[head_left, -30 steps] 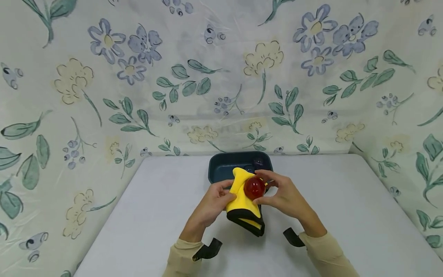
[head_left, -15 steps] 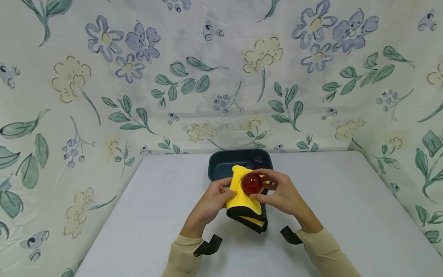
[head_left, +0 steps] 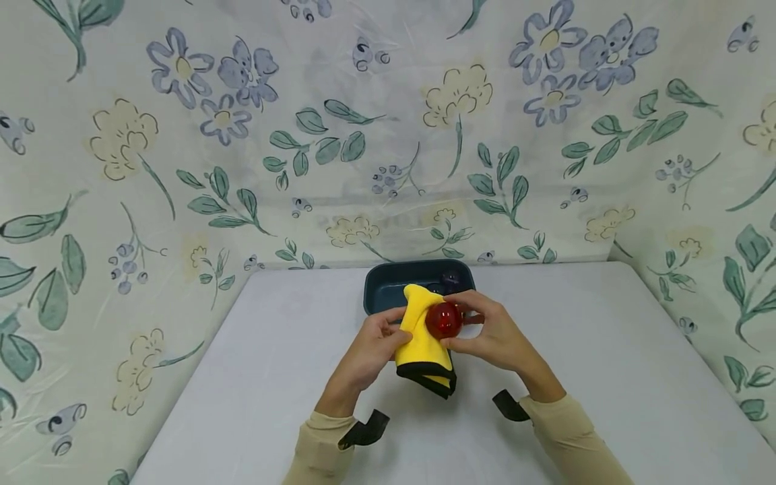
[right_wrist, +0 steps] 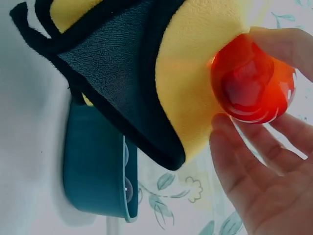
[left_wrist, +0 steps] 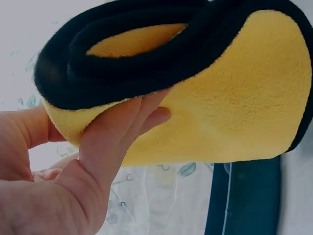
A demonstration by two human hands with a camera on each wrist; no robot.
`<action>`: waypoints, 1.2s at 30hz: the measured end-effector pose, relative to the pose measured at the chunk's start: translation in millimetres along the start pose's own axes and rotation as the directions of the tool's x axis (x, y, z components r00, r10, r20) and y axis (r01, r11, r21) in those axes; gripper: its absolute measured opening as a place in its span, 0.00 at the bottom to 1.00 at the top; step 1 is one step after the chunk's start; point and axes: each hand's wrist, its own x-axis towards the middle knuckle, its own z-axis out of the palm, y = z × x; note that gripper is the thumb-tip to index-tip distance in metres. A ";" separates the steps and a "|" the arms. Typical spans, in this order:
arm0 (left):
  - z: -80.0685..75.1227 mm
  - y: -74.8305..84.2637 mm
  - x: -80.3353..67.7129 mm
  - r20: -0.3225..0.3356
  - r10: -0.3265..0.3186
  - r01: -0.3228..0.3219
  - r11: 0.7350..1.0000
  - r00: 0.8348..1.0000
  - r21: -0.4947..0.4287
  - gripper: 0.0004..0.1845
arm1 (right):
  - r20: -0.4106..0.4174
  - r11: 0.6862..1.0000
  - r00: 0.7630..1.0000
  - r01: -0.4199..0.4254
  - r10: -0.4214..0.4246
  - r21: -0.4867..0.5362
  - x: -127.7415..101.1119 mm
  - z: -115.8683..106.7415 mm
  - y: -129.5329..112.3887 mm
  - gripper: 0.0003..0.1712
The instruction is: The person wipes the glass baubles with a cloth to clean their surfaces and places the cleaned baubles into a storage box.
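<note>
Wiping looks underway, not finished: right hand (head_left: 497,333) pinches the red ball (head_left: 444,320) against the cloth (head_left: 424,340), which the left hand (head_left: 372,347) grips, both held just above the table (head_left: 242,377) in front of the bin (head_left: 388,289). Ball not yet in the bin. Right wrist view shows more balls inside the bin (right_wrist: 98,161); head view barely does. Left wrist view shows fingers (left_wrist: 122,127) pressed on the cloth, no ball.
</note>
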 end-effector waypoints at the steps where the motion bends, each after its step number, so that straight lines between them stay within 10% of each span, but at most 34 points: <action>1: 0.2 0.4 -0.1 -0.005 -0.002 0.002 1.000 1.000 0.002 0.30 | 0.001 1.000 1.000 0.004 -0.004 -0.017 0.3 -0.3 0.7 0.36; 19: 7.3 0.8 1.7 -0.124 0.005 -0.002 1.000 0.992 0.026 0.28 | 0.176 0.999 0.984 -0.015 0.022 -0.039 -1.3 -1.3 2.1 0.37; 36: -0.2 -6.5 6.4 0.049 0.008 -0.010 0.999 0.999 0.039 0.30 | 0.119 0.996 0.991 0.053 -0.062 0.076 -2.5 1.4 -9.2 0.39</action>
